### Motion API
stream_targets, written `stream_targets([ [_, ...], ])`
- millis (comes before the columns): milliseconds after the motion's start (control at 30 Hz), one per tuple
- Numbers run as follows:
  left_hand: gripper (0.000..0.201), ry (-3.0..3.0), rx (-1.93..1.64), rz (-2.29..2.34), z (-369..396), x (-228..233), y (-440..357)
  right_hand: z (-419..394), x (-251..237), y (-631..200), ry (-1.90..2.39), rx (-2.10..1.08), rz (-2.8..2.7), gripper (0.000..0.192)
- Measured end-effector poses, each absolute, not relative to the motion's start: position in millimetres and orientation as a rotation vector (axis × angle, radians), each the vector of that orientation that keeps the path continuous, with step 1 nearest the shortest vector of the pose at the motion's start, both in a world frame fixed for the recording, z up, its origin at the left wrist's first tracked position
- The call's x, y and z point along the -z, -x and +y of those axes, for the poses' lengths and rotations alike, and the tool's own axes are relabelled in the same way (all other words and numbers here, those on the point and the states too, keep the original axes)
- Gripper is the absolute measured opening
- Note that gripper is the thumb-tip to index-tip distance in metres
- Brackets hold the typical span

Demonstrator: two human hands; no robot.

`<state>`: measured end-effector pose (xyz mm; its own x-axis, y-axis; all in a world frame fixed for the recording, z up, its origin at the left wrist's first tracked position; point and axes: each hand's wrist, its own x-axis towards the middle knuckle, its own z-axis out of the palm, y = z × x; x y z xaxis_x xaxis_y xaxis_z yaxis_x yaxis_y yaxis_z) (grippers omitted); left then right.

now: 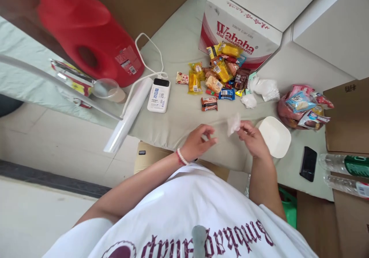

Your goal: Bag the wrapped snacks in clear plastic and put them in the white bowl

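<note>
My right hand pinches a thin, whitish, see-through piece that looks like film or a small bag; it is blurred. Just left of it, my left hand hovers near the table's front edge, thumb and fingers apart and nothing between them. Beyond both hands lies a pile of wrapped snacks, with a brown-wrapped snack closest to me. Crumpled white pieces lie right of the pile. A white square bowl sits beside my right wrist.
A Wahaha carton stands behind the pile. At left are a red jug, a plastic cup, a white roll and a power bank with its cable. A filled snack bowl, phone and plastic bottles are at right.
</note>
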<state>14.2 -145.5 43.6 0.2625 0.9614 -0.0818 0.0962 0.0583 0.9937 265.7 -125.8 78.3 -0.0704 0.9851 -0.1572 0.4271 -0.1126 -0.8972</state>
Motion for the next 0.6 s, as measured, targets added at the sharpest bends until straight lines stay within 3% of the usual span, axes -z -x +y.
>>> stream_targets([
  [67,0.044,-1.388,-0.941,1.088,-134,-39,-31,-137,-64,-242,1.542,-1.216,-1.556,0.023],
  [167,0.026,-1.326,-0.943,1.093,-125,-25,-32,-145,-52,-228,1.512,-1.340,-1.515,0.025],
  [400,0.037,-0.923,-1.045,1.148,-129,-8,6,-147,-41,-233,1.485,-1.616,-1.193,0.038],
  [467,0.038,-0.884,-1.073,1.148,-131,-10,11,-146,-37,-229,1.518,-1.512,-1.123,0.039],
  [600,0.037,-0.954,-1.053,1.154,-135,-20,13,-142,-43,-215,1.544,-0.883,-1.343,0.039],
])
